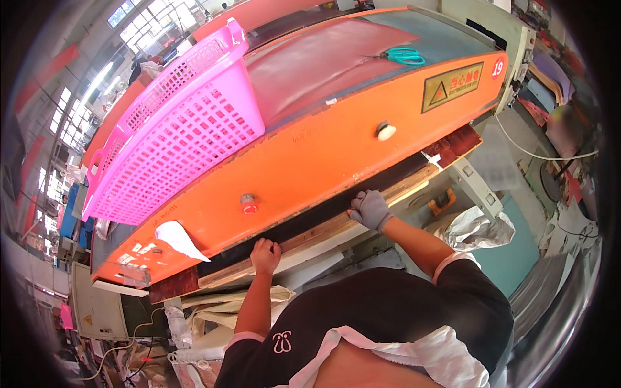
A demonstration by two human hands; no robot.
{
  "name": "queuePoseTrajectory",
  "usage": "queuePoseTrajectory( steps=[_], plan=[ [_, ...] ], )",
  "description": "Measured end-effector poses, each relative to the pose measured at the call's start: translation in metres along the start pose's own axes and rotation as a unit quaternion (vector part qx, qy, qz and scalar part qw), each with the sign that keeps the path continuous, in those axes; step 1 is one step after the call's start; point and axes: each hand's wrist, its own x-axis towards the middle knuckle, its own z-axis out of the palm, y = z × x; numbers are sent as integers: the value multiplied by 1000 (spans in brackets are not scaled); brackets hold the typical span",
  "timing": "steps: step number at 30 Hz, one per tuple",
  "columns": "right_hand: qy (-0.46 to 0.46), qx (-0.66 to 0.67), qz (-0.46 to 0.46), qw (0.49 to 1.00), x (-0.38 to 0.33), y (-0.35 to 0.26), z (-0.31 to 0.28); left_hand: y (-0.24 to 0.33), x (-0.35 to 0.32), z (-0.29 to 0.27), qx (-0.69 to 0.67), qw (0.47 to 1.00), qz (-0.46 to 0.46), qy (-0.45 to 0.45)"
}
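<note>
A long black board with a wooden edge point(305, 243) juts out from under the front of an orange machine point(310, 173). My bare left hand point(265, 257) is closed over its near edge, fingers curled onto the black surface. Farther right, my right hand point(370, 210), in a grey glove with bare fingertips, is curled on the same edge. The undersides of both grips are hidden. Between the hands lies a stretch of black surface. Above them on the orange panel are a red button point(249, 205) and a pale knob point(386, 132).
A pink plastic basket point(187, 139) stands on the machine's left end. Teal-handled scissors point(405, 56) lie by a dark red sheet point(310, 61) on top. White paper point(179, 240) hangs on the panel's left. A crumpled pale bag point(482, 229) sits at right.
</note>
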Motion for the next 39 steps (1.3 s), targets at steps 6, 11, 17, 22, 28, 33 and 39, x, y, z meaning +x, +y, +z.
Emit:
queuePoseTrajectory(
  steps=[6,11,17,22,28,33,39],
  plan=[
    [-35,-14,27,999,-3,-3,1,-1,-7,1,-34,996,-79,-21],
    [-39,-22,53,998,-19,-8,5,11,-23,-4,-39,989,-132,-62],
    [95,-21,51,994,-110,-40,-6,55,-102,-41,-42,991,-85,-96],
    [165,-42,48,984,-196,-81,-36,101,-170,-83,-65,984,-79,-145],
    [95,71,145,982,-285,-122,-70,150,-262,-111,-86,989,-49,-114],
    [100,101,144,979,-264,-146,-92,178,-322,-131,-97,992,0,-78],
    [-110,20,219,969,-169,-185,-84,209,-361,-161,-162,971,-93,-149]
  ],
)
